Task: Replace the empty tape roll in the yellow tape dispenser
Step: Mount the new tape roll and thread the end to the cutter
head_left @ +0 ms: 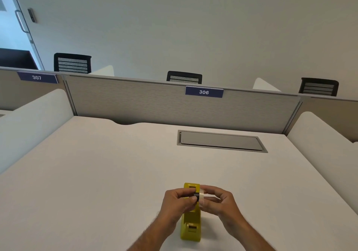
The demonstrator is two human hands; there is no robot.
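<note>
The yellow tape dispenser [191,225] stands on the white desk [96,173] near the front edge, its length running away from me. Both hands meet just above its middle. My left hand [177,204] pinches a small dark spindle [196,195] between thumb and fingers. My right hand [219,202] holds a pale, translucent tape roll [201,195] right against that spindle. Whether the spindle sits inside the roll is hidden by my fingers. The dispenser's middle cradle is covered by my hands.
A grey flip-lid cable hatch [220,141] is set into the desk at the back right. A grey partition [155,103] with labels 306 and 307 closes the far side, white side screens [29,122] flank the desk. Black chairs [72,62] stand beyond.
</note>
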